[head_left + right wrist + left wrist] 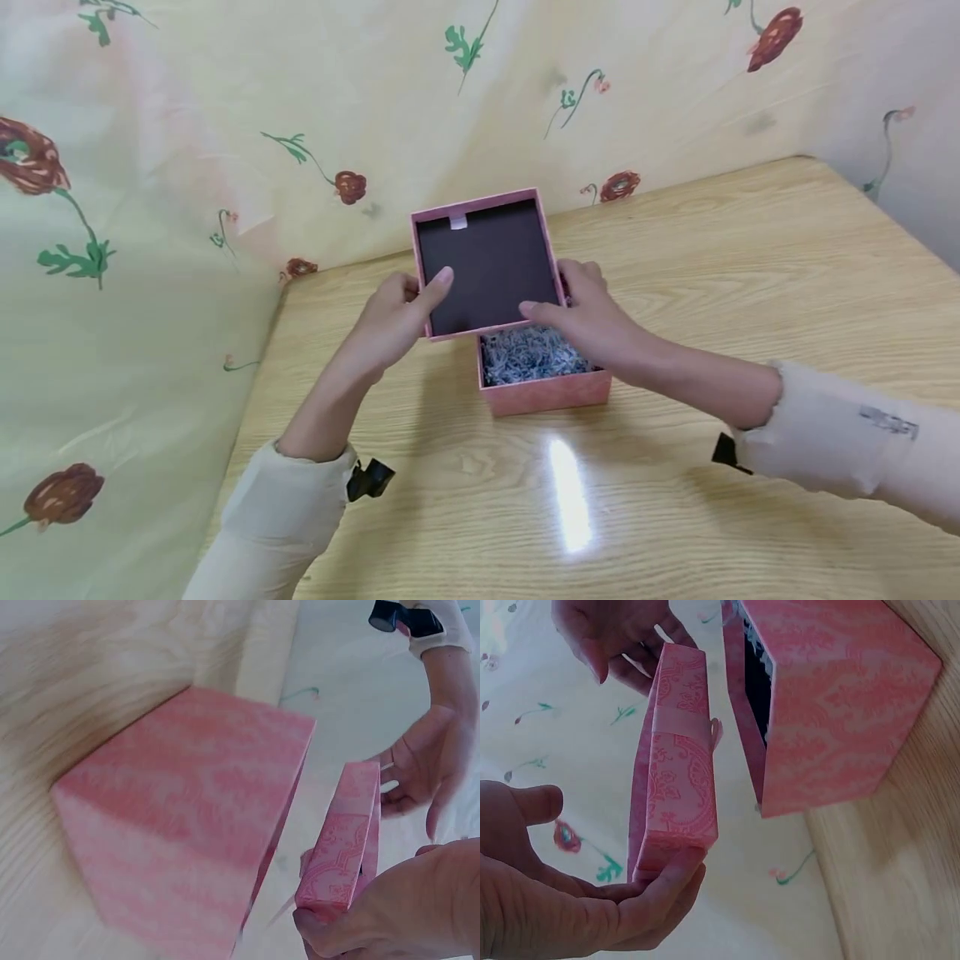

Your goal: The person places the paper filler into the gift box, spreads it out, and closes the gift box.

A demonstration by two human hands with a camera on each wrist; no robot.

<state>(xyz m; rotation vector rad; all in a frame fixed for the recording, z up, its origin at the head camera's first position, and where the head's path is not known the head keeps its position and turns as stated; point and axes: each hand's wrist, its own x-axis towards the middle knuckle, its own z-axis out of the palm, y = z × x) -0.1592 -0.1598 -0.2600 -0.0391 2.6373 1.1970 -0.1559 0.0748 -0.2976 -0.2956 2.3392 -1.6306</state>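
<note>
A pink box lid (487, 267) is held upside down above the table, its dark inside with a small white tab facing up. My left hand (390, 325) grips its left side, fingers under the edge and thumb over the inside. My right hand (600, 321) holds the lower right corner, thumb over the rim. Below the lid stands the open pink patterned box (551, 396), filled with bluish-grey shredded paper (532, 354) and partly covered by the lid from above. A pink ribbon (681, 724) with a bow runs round the lid in the left wrist view.
The box stands on a light wooden table (465, 517) with a bright light reflection. A pale cloth with red flowers (225, 100) hangs behind and to the left. Dark wrist cameras (369, 480) sit at both sleeves.
</note>
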